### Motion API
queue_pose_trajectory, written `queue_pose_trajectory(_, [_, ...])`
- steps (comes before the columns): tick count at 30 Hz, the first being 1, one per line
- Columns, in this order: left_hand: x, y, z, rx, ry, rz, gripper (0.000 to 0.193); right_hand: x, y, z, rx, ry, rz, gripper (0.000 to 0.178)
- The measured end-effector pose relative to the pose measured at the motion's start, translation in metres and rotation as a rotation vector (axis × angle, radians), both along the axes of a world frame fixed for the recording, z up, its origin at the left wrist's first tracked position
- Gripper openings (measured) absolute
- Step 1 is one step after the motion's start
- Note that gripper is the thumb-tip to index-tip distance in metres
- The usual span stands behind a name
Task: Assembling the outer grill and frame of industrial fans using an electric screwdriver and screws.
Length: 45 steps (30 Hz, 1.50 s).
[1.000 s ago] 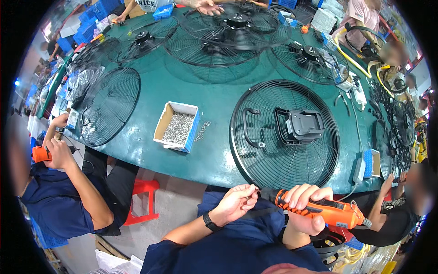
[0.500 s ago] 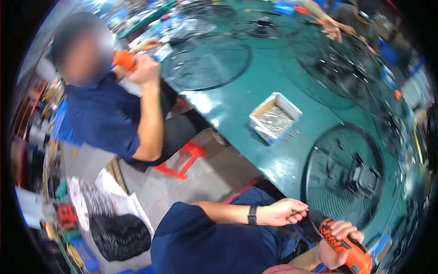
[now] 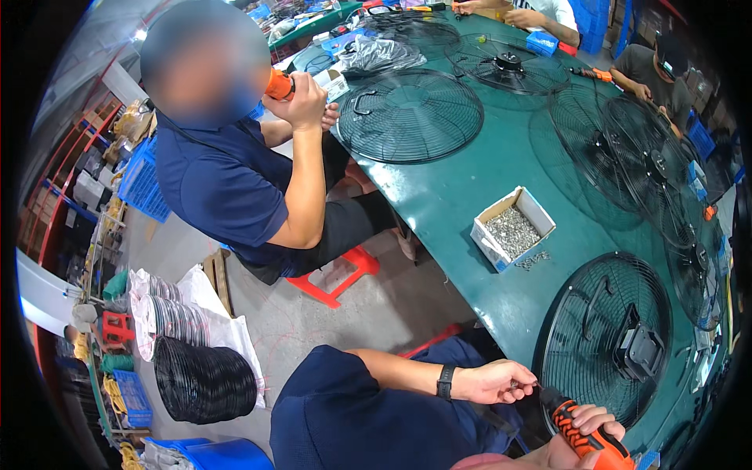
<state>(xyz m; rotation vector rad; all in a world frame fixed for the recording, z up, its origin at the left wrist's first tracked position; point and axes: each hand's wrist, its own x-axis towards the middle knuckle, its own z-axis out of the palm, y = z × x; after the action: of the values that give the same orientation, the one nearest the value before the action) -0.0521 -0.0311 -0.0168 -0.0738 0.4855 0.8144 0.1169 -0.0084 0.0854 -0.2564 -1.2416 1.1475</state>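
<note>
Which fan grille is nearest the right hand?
The grille at the picture's lower right, bearing a curved handle and a boxy black bracket; the others lie farther off.

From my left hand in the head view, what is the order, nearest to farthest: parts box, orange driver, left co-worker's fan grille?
1. Orange driver: just right.
2. Parts box: ahead, on table.
3. Co-worker's fan grille: farther ahead, leftward.

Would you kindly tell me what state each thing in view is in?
Left hand: pinched together near the driver's tip
Right hand: wrapped around the orange driver
Orange driver: gripped; whether it is running, cannot tell
Cardboard box: open, holding small metal fasteners
Fan guard: lying on the table, handle and black housing on it
Plastic bag: crumpled
Red stool: upright, partly hidden
</note>
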Motion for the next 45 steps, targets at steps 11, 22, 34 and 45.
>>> queue_pose_trajectory(11, [-0.002,-0.001,-0.001,-0.047,-0.034,-0.031,0.006,0.004,0.001,-0.007,0.009,-0.007,0.028,0.044])
queue_pose_trajectory(22, [0.017,0.003,0.000,-0.192,-0.185,-0.069,0.010,0.025,0.003,-0.017,-0.011,0.026,0.058,0.049])
queue_pose_trajectory(34, [0.029,0.008,-0.003,-0.229,-0.140,-0.082,0.031,0.003,0.005,0.003,-0.100,-0.055,-0.205,0.044])
queue_pose_trajectory(45, [0.028,0.010,0.004,-0.159,0.056,-0.089,0.038,-0.002,0.017,0.000,-0.104,-0.124,-0.178,0.045])
